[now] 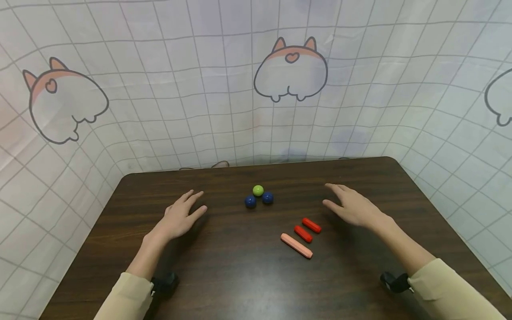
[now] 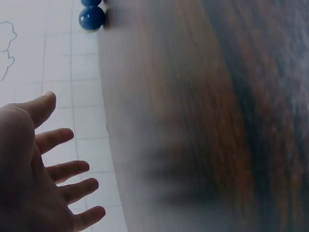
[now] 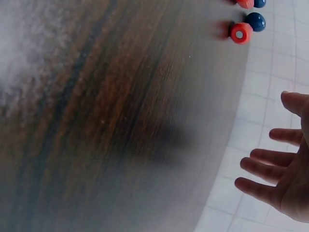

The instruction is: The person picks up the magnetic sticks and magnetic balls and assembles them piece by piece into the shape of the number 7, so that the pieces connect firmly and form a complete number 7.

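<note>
Both hands hover over the dark table with spread, relaxed fingers and hold nothing. My left hand (image 1: 178, 218) is left of a cluster of small glossy balls: a green ball (image 1: 258, 190) behind a dark blue ball (image 1: 250, 202) and a second dark blue ball (image 1: 268, 198). To the right of them is my right hand (image 1: 354, 206). Nearest to it lie two short red sticks, the farther red stick (image 1: 311, 225) and the nearer red stick (image 1: 303, 234). In front of these lies a longer salmon-pink stick (image 1: 296, 246). The wrist views show each hand apart from everything.
The dark wood-grain table (image 1: 224, 275) has rounded far corners. Behind it and at its sides hangs a white grid-patterned curtain (image 1: 180, 111) with cartoon animal prints. A thin brown loop (image 1: 221, 164) shows at the far edge. Black straps are on both wrists.
</note>
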`<state>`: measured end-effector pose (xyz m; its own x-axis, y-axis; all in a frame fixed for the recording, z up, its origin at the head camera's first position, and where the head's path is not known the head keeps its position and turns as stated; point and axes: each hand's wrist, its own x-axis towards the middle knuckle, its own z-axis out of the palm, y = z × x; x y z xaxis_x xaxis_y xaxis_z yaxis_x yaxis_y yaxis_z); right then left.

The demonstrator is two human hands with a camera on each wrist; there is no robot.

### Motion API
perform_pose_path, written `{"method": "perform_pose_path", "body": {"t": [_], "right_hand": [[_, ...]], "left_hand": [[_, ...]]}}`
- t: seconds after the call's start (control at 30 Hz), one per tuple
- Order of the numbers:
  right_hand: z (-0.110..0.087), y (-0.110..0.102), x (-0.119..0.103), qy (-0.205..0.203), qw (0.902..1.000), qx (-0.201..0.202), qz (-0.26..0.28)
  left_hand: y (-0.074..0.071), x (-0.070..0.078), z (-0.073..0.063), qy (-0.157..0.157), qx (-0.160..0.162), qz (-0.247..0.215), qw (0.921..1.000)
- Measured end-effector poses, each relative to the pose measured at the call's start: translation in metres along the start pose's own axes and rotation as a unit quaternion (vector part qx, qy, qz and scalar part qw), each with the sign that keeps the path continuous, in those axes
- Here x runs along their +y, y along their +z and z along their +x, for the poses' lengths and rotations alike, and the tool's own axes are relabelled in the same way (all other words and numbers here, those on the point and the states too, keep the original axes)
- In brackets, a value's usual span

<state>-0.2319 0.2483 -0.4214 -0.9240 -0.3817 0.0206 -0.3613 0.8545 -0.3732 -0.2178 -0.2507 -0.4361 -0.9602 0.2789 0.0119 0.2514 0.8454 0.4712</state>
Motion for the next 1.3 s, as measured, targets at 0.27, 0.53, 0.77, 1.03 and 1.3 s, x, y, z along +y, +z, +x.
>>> {"method": "perform_pose_path", "body": {"t": [0.27, 0.53, 0.77, 1.03, 1.3], "right_hand": [[-0.002, 0.002, -0.007, -0.024, 0.9997, -0.003, 0.009], [-0.002, 0.004, -0.013, -0.05, 0.9985, 0.004, 0.021], [0.002, 0.007, -0.016, -0.081, 0.9948, 0.005, 0.062], [0.005, 0.012, -0.021, -0.088, 0.9888, -0.028, 0.117], [0.005, 0.021, -0.023, -0.077, 0.9858, -0.057, 0.138]], "left_hand": [[0.003, 0.011, -0.001, 0.01, 0.004, -0.037, 0.9993], [0.01, 0.023, 0.0, 0.039, 0.012, -0.053, 0.9977], [0.016, 0.031, 0.003, 0.054, 0.008, -0.085, 0.9949], [0.023, 0.038, 0.009, 0.052, 0.006, -0.127, 0.9905], [0.034, 0.045, 0.016, 0.027, -0.009, -0.16, 0.9867]]}}
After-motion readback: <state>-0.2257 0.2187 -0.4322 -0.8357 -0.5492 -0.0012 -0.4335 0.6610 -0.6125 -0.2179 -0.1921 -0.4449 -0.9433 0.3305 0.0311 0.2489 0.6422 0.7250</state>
